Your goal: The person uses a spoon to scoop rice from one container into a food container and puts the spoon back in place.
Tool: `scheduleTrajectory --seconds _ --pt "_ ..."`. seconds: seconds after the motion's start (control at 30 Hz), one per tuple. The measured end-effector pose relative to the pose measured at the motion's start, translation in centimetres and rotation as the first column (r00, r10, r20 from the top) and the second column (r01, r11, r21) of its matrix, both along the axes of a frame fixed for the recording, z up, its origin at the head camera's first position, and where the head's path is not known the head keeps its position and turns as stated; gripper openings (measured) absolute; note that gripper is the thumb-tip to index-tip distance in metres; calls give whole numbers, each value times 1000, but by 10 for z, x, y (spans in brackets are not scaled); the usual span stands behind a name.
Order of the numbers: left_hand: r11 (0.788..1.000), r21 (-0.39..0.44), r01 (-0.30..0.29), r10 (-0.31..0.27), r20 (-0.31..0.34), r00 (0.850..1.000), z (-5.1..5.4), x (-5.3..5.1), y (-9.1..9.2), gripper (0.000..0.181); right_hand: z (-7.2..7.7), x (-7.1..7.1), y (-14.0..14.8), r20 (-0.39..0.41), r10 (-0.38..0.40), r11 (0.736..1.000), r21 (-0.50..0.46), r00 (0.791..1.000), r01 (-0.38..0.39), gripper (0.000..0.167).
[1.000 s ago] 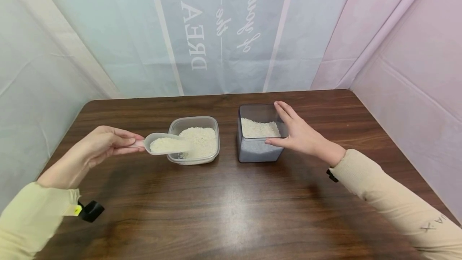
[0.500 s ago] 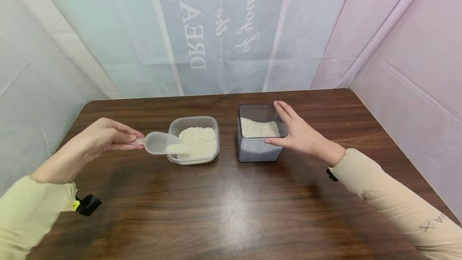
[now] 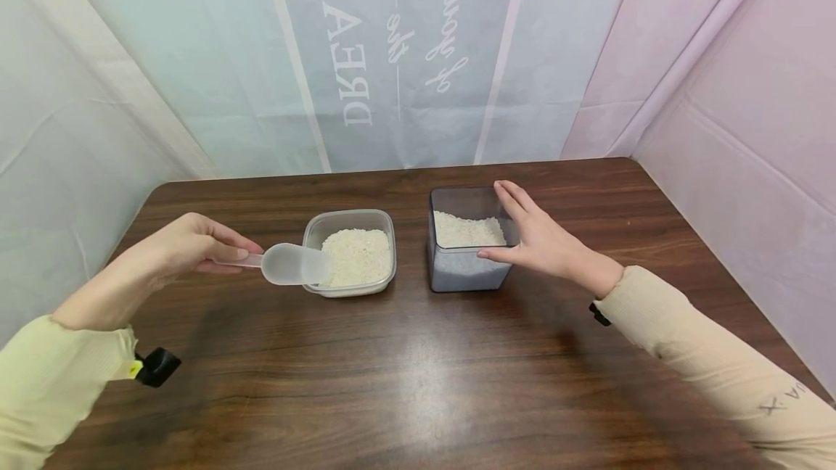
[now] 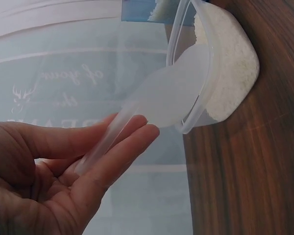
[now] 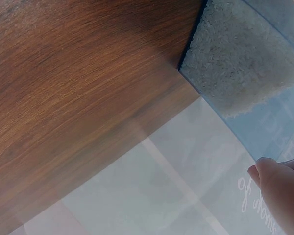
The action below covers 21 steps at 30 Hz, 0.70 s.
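My left hand point(image 3: 186, 249) pinches the handle of a translucent plastic scoop point(image 3: 294, 265) between thumb and fingers. The scoop's bowl is tipped, its front end over the left rim of a clear plastic tub point(image 3: 311, 234); no rice shows in the bowl. White rice point(image 3: 361, 256) is heaped inside the tub. To the right, my right hand point(image 3: 538, 238) holds a tall grey-blue see-through container point(image 3: 466, 278) at its right side, thumb on the front rim and fingers at the back corner. Rice point(image 5: 240, 58) fills part of that container, its surface sloping.
Both vessels stand on a dark brown wooden table point(image 3: 418, 361), with a gap between them. Behind it hangs a pale blue cloth point(image 3: 405, 143) with lettering, and light cloth walls point(image 3: 751, 114) flank both sides.
Rice has slid from the scoop into the tub, leaving the scoop's bowl bare. My left hand has shifted slightly and tilted the scoop. My right hand stays on the container.
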<state>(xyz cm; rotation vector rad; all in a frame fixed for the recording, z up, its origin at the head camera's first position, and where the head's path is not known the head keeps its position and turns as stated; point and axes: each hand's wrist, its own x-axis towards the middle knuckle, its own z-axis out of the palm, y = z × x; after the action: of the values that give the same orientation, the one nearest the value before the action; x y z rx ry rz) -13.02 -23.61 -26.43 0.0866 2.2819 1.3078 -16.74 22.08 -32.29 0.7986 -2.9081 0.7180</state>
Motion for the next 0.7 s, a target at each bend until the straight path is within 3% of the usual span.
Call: scheduleTrajectory --seconds 0.5,0.7 --pt "998 62 -4 6 -35 999 9 -2 17 34 0 -1 0 5 -3 1000 -2 1000 3 104" --pt "999 51 -18 22 -63 998 15 -4 27 35 0 -1 0 11 -3 1000 0 1000 3 104"
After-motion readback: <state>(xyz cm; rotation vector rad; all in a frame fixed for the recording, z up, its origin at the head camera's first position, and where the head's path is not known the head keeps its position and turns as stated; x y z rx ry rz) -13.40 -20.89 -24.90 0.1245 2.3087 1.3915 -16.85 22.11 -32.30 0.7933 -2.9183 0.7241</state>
